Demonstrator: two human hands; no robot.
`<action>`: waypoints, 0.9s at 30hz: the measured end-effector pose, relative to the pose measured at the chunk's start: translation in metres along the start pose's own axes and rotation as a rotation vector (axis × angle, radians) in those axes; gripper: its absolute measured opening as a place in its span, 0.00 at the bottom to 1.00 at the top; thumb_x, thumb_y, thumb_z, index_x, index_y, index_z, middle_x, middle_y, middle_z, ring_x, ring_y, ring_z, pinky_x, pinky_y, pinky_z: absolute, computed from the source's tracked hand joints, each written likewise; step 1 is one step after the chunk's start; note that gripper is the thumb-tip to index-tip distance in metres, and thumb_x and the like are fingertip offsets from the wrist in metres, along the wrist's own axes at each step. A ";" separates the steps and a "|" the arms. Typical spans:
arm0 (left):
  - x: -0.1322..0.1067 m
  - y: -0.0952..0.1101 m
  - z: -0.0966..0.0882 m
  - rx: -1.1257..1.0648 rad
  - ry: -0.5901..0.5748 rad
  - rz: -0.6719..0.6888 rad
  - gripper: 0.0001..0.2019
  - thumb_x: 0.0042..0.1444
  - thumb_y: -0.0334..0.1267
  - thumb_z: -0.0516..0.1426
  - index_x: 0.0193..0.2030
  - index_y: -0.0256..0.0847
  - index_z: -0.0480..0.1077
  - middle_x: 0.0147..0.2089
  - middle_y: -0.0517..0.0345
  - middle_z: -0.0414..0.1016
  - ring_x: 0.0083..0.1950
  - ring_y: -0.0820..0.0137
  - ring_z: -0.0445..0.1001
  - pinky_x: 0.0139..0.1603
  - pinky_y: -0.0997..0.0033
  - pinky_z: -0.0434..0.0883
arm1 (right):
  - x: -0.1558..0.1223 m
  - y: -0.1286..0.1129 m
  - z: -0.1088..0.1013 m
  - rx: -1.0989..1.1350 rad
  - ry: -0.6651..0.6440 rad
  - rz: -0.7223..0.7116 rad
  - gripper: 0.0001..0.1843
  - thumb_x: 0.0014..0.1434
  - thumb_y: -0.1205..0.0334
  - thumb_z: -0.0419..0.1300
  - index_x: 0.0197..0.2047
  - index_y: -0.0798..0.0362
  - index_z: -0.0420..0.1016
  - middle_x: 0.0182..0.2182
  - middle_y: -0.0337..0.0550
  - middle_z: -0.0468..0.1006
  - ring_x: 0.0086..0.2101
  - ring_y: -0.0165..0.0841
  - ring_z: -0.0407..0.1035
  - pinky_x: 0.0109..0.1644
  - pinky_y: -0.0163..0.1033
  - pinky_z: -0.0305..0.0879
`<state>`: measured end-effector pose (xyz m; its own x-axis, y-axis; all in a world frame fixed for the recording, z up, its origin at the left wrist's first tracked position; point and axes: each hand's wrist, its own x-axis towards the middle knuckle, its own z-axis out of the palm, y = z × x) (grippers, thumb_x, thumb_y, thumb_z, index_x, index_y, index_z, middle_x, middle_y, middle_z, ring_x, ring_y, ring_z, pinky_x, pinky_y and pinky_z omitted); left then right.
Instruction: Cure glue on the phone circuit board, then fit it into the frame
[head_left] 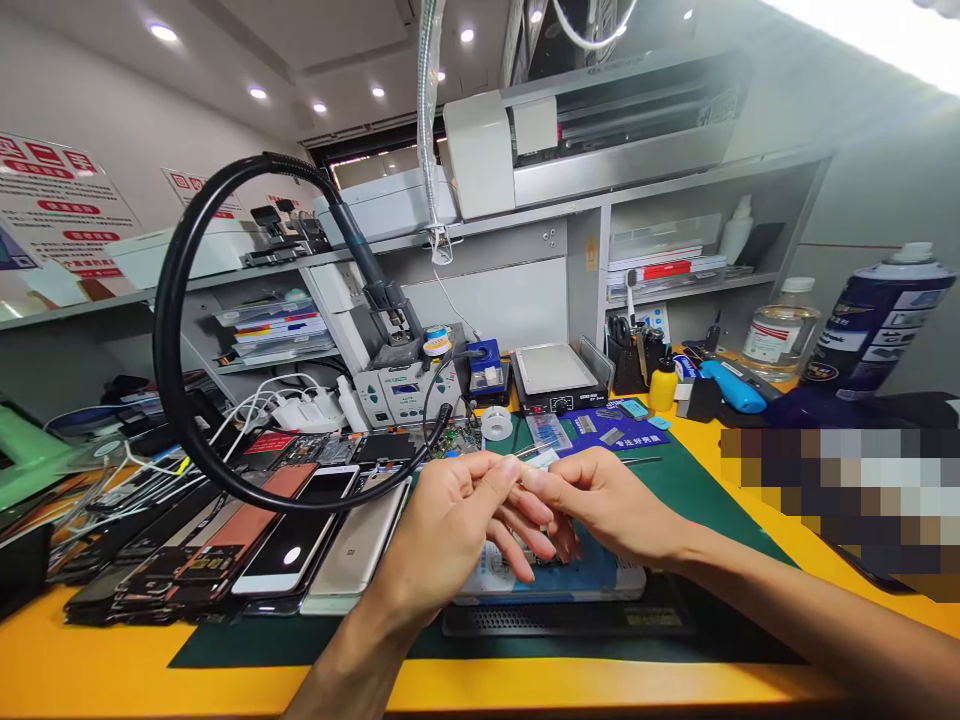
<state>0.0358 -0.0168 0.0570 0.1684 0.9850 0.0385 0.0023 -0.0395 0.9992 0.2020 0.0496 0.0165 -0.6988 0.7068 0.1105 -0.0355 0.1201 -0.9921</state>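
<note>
My left hand [454, 525] and my right hand [611, 505] meet over the green mat [727, 570], thumbs and index fingers pinched together tip to tip. Whatever lies between the fingertips is too small to make out. The other fingers curl loosely below. Beneath the hands sits a flat blue and white block [619, 580], partly covered by the fingers. In front of it runs a long black strip with a perforated grille [510, 620]. A pale slip [541, 458] and a thin metal tool show just behind the fingertips.
Several phones, including a white one [304, 530] and a gold one [358, 550], lie at left under a looping black hose [169, 330]. A soldering station [405, 392], a flat heating plate [555, 370], a solder spool [496, 424] and a yellow bottle [663, 386] stand behind.
</note>
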 end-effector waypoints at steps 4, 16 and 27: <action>0.000 0.000 -0.002 -0.011 -0.017 -0.001 0.18 0.64 0.46 0.57 0.34 0.31 0.75 0.30 0.50 0.79 0.25 0.68 0.79 0.22 0.75 0.75 | 0.001 0.000 0.000 0.030 -0.007 0.004 0.33 0.58 0.34 0.60 0.21 0.57 0.69 0.14 0.38 0.70 0.17 0.25 0.65 0.21 0.30 0.60; -0.003 0.004 -0.002 0.070 -0.016 0.007 0.16 0.59 0.45 0.62 0.42 0.30 0.77 0.28 0.51 0.80 0.23 0.71 0.77 0.24 0.77 0.75 | 0.001 0.007 -0.002 0.136 -0.074 0.041 0.31 0.60 0.37 0.60 0.22 0.57 0.69 0.16 0.39 0.72 0.17 0.26 0.67 0.21 0.30 0.62; -0.001 -0.001 0.007 0.197 0.152 -0.008 0.15 0.55 0.46 0.64 0.38 0.32 0.77 0.28 0.52 0.80 0.22 0.73 0.75 0.20 0.80 0.70 | 0.002 0.006 -0.001 0.134 -0.040 0.046 0.30 0.57 0.39 0.64 0.20 0.58 0.71 0.14 0.38 0.71 0.16 0.26 0.66 0.21 0.30 0.61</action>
<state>0.0420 -0.0191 0.0560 0.0175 0.9988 0.0467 0.1974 -0.0492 0.9791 0.2014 0.0522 0.0113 -0.7297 0.6806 0.0655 -0.0965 -0.0077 -0.9953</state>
